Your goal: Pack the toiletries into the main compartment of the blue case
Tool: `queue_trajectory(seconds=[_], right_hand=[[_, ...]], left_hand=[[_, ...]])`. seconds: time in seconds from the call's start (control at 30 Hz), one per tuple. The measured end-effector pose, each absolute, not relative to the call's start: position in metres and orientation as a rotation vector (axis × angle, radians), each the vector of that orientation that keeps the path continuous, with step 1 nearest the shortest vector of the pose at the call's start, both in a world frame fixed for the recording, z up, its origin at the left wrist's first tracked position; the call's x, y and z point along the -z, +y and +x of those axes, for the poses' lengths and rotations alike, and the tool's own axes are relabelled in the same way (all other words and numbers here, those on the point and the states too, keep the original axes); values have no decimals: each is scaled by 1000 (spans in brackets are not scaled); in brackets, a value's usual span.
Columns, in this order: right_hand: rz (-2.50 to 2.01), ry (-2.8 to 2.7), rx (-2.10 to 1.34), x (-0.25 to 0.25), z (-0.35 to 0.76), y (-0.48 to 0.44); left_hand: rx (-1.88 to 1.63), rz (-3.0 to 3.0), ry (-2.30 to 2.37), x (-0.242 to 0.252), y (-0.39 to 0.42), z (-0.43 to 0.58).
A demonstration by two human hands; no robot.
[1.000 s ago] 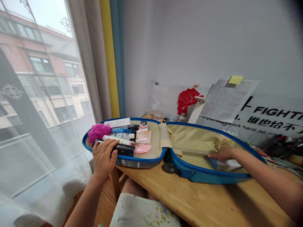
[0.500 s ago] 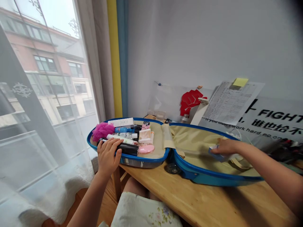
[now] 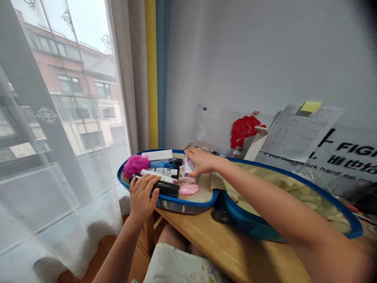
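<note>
Right hand (image 3: 200, 162) holding small box (image 3: 186, 166), left hand (image 3: 143, 193) on suitcase (image 3: 188, 198)

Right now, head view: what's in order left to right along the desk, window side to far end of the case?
Sheer curtain → pink bath pouf → left hand on the black bottle → right hand holding a small box → red fist cutout → beige-lined suitcase half.

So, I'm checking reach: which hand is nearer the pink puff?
Left. The left hand rests on the black bottle just below the pink puff; the right hand is across the case half.
</note>
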State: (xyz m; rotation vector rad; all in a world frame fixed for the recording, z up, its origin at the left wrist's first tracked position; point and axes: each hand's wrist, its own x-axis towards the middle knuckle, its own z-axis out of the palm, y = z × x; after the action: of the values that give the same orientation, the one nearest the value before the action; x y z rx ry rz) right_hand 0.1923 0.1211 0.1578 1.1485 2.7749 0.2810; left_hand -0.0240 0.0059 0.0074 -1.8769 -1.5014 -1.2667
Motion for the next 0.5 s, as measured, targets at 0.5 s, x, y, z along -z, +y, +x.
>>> queue_trajectory(seconds=[0.5], right_hand=[[1041,2781,-139,-112,155,139]], left_hand=[[1247,-1875,-1516,-8,6,-23]])
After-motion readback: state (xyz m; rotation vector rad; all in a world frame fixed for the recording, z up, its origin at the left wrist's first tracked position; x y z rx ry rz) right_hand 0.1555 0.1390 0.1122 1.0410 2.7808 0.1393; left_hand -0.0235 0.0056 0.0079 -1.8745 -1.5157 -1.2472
